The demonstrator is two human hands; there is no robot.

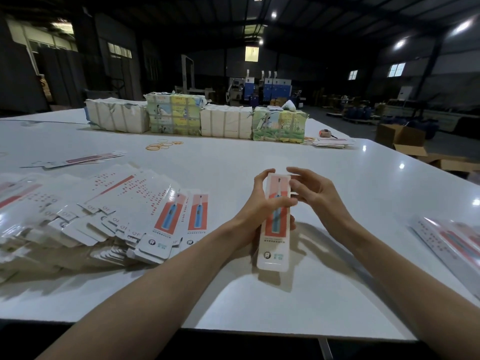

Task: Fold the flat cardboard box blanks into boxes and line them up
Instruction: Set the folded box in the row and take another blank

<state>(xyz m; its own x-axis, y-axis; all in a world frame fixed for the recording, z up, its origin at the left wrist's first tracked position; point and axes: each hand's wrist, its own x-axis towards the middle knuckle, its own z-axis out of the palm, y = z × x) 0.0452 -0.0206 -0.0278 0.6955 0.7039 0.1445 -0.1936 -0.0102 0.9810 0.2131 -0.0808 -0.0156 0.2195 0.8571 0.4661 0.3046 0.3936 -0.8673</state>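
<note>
Box (272, 245) held just above the tabletop (259, 157), right of the flat blanks (117, 203) | left hand (255, 203) grip wraps its middle | right hand (315, 193) grip loose, holding nothing, fingers at top end | tip: steady the body, tuck the end flap squarely.

Place: a factory hall given over to packing work.
Roof: high, dark and steel-framed, hung with lamps (400, 43).
Walls: small windows (396, 70) set high.
Back: machines (270, 87) with blue panels.
Table (233, 157): large and white; strapped bundles (174, 118) of printed stock along its far edge, rubber bands (162, 146) before them, flat blanks (117, 203) heaped at its left edge.
Floor: open cartons (401, 137) off the table's right edge.
</note>
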